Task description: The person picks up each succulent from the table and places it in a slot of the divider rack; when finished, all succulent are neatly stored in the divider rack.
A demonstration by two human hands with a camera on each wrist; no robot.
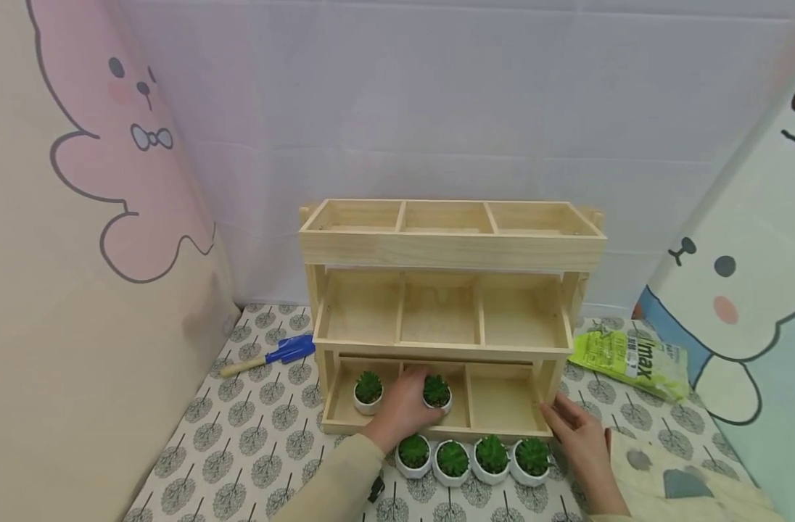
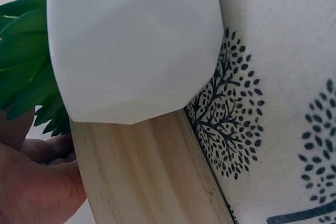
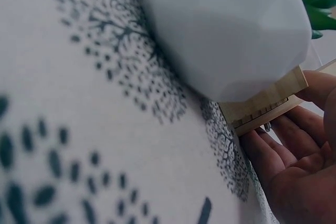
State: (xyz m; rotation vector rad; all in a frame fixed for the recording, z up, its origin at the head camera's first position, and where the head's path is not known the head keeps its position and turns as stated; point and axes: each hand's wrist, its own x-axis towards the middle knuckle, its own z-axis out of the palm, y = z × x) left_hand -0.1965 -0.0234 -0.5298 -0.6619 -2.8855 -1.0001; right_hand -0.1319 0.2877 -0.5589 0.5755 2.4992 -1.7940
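White-potted succulent (image 1: 437, 395), clasped by the left hand's grip (image 1: 407, 407), sits within the middle compartment (image 1: 460, 409) of the wooden rack (image 1: 452, 250)'s lowest tier; the right hand's grip (image 1: 579, 435) pinches the lower right corner, presumably steadying it. Four potted succulents (image 1: 452, 460) stand in front, apparently for easy reach.

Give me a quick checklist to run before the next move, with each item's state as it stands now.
1. Left hand free to fetch another plant: not ok; it grips the middle potted plant.
2. Middle potted plant resting flat on its compartment floor: cannot tell; its base is not clearly visible.
3. Shelf held: ok; the right hand grips its lower right end.
4. First potted plant upright in the bottom left compartment: ok.
5. Front row of four plants upright: ok.
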